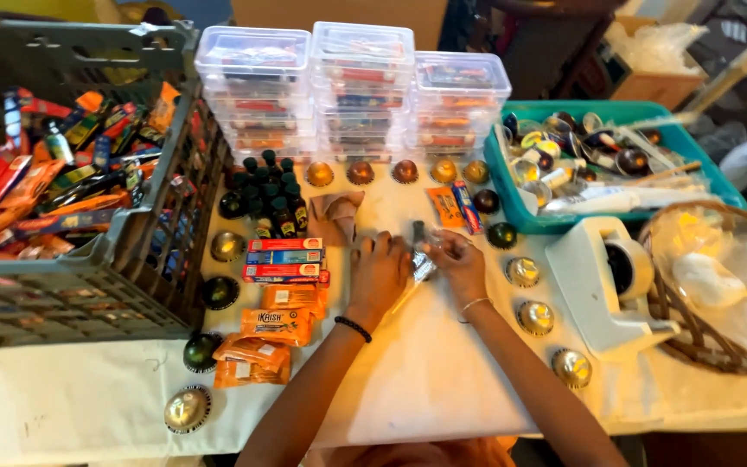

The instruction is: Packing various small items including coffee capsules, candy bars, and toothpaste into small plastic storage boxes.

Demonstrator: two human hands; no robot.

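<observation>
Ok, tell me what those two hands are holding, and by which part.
Both the left hand and the right hand pinch a small clear plastic wrapper between them, one at each side. What is inside it is too blurred to tell.

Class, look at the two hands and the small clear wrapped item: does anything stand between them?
Nothing visible does. Both the left hand and the right hand already touch the clear wrapped item directly, meeting over the white tablecloth.

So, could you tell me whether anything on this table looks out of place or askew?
Mostly tidy: the clear lidded boxes are stacked, and the round capsules ring the working area. The one odd thing is a crumpled tan cloth lying loose behind the left hand. Nothing looks spilled.
</observation>
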